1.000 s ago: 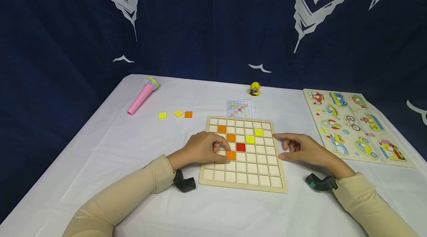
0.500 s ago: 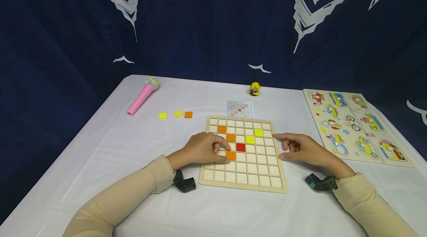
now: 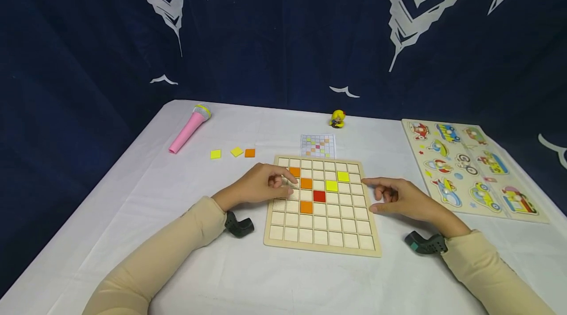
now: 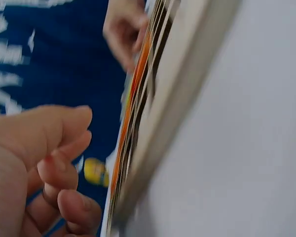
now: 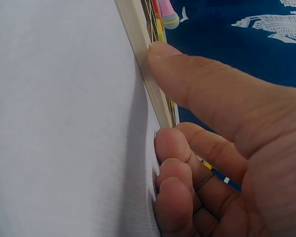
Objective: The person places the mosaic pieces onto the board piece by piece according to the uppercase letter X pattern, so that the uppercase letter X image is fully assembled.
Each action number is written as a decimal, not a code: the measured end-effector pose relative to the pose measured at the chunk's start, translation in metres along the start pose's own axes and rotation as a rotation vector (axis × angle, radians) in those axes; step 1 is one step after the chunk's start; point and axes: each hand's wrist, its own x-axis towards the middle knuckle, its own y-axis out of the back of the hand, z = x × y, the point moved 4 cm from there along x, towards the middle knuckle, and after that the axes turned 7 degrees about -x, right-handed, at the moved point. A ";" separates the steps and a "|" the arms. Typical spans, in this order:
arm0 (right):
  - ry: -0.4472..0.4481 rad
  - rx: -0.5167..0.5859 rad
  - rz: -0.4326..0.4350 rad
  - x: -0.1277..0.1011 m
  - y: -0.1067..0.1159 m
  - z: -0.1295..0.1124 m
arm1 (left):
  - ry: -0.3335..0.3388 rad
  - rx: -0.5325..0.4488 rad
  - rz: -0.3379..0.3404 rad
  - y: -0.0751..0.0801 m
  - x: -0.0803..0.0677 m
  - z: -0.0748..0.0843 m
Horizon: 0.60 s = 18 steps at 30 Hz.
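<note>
left hand [image 3: 261, 186] hides orange tile [image 3: 294, 172] corner | wooden board [image 4: 177, 98] blurred

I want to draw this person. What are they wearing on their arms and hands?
Long cream sleeves cover both arms to the wrists. The left hand and right hand are bare, with no gloves. A small black camera sits under the left wrist; the right wrist's black camera has a teal end.

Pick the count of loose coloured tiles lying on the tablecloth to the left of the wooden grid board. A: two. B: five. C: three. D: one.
C: in the head view two yellow tiles and one orange tile lie in a row on the cloth, left of the grid board.
</note>
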 end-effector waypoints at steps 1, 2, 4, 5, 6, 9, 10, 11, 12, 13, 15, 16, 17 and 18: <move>0.003 -0.001 0.002 0.000 0.000 0.000 | -0.003 0.004 0.014 0.006 0.000 -0.004; 0.009 -0.001 0.004 0.000 0.000 0.000 | -0.005 0.006 0.034 0.013 -0.001 -0.008; 0.017 -0.002 0.005 0.000 0.000 0.000 | 0.007 0.010 0.088 0.026 -0.004 -0.017; 0.018 -0.003 0.005 0.000 0.000 0.000 | 0.014 0.018 0.119 0.033 -0.005 -0.021; 0.018 -0.002 0.005 0.000 0.000 0.000 | 0.021 0.034 0.151 0.039 -0.006 -0.025; 0.018 -0.004 0.005 0.000 0.000 0.001 | 0.045 0.098 0.248 0.058 -0.011 -0.034; 0.018 -0.005 0.006 0.000 0.000 0.001 | 0.053 0.122 0.282 0.064 -0.012 -0.037; 0.020 -0.007 0.007 0.000 0.000 0.001 | 0.061 0.144 0.315 0.071 -0.014 -0.039; 0.020 -0.007 0.008 0.000 0.000 0.001 | 0.067 0.169 0.347 0.077 -0.016 -0.041; 0.020 -0.008 0.009 0.000 0.000 0.001 | 0.074 0.190 0.377 0.083 -0.019 -0.042; 0.020 -0.009 0.008 0.000 0.000 0.001 | 0.083 0.228 0.429 0.094 -0.024 -0.045; 0.019 -0.008 0.007 0.000 0.000 0.001 | 0.091 0.249 0.448 0.099 -0.027 -0.046; 0.018 -0.008 0.006 0.000 0.000 0.001 | 0.099 0.266 0.463 0.104 -0.029 -0.047; 0.017 -0.007 0.006 0.000 0.000 0.001 | 0.107 0.282 0.473 0.108 -0.032 -0.048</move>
